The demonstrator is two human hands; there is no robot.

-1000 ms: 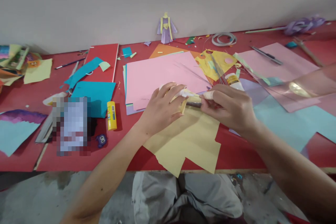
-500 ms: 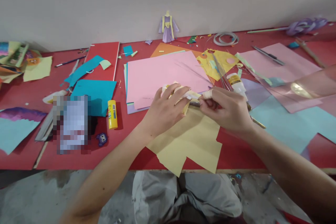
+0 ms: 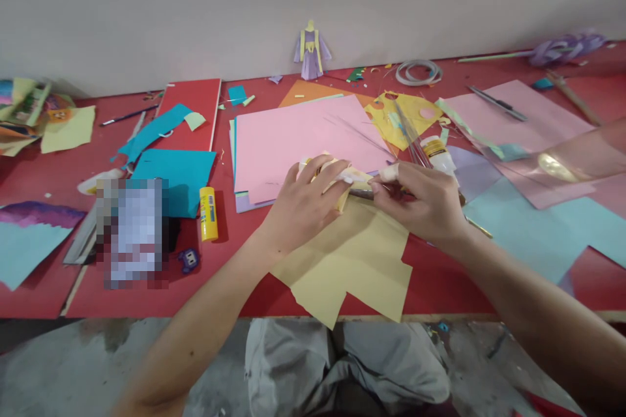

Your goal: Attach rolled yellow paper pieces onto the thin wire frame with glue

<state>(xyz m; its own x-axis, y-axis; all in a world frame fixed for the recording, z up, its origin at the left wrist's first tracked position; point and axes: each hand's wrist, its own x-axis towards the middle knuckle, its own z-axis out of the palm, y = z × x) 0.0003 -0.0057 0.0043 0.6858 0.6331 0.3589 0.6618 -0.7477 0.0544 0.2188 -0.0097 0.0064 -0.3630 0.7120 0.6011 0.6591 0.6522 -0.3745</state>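
My left hand (image 3: 303, 205) is curled over the top edge of a pale yellow paper sheet (image 3: 349, 267) and pinches a small folded yellow piece against it. My right hand (image 3: 423, 202) is closed on a thin dark tool (image 3: 362, 193) whose tip meets the left fingers. A white bandage wraps one right fingertip. Both hands lie at the middle of the red table (image 3: 435, 280), just in front of a pink paper stack (image 3: 303, 137).
A yellow glue stick (image 3: 208, 213) lies left of the hands, next to teal sheets (image 3: 178, 172). A white glue bottle (image 3: 437, 151) stands behind my right hand. A purple paper doll (image 3: 310, 51) leans on the wall. Pink and light blue sheets (image 3: 542, 228) lie on the right.
Both hands stayed in place on the yellow paper with only small finger shifts. The view wobbled slightly.
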